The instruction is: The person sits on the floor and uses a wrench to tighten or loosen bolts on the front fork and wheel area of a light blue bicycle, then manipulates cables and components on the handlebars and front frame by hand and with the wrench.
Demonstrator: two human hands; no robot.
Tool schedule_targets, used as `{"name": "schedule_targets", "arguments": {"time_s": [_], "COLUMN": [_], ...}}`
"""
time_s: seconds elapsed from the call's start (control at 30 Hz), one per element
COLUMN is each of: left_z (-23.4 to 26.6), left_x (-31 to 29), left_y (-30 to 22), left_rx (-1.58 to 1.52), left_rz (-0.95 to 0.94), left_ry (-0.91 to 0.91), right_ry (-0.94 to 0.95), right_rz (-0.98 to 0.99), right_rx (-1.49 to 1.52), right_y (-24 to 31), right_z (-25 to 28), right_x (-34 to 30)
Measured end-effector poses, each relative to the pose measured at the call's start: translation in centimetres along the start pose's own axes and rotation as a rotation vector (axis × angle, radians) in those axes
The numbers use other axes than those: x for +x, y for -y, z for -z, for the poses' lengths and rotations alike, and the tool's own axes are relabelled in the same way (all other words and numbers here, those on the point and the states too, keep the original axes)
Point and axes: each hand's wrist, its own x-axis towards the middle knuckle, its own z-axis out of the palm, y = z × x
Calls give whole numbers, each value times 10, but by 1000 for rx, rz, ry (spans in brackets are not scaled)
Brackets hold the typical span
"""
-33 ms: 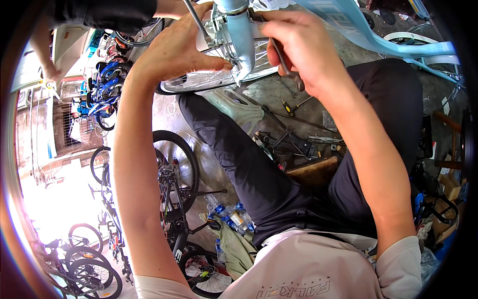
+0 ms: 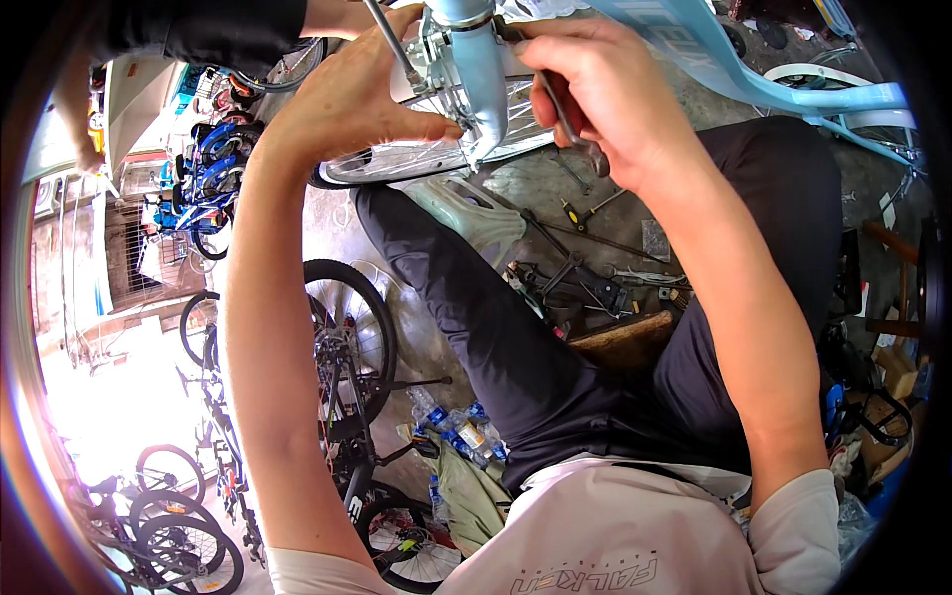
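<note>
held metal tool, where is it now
In the head view, the metal tool is above and right of centre, in the right hand, beside the light-blue fork.

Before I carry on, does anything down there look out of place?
Yes: bottles lie jumbled on the floor beside the left leg, looking like litter. Tools lie strewn at odd angles between it and the right leg. No clear damage shows.

pale lettering (image 2: 676, 32) runs along the light blue bike frame (image 2: 793, 91) at one o'clock. outlined lettering (image 2: 587, 575) crosses the person's light shirt (image 2: 635, 531) at five, and white letters (image 2: 354, 508) mark a dark bike (image 2: 359, 480) at seven.
</note>
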Motion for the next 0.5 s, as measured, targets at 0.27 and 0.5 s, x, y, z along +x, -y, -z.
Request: {"name": "schedule_targets", "arguments": {"time_s": [0.27, 0.5], "left_z": [0, -2], "left_x": [-1, -2], "left_y": [-2, 3], "left_rx": [117, 9], "left_rz": [7, -33], "left_ry": [-31, -39], "right_ry": [-362, -402], "right_rz": [389, 661], "right_rx": [-384, -664], "right_y": [-45, -74], "right_z": [-5, -15], "right_x": [5, 5]}}
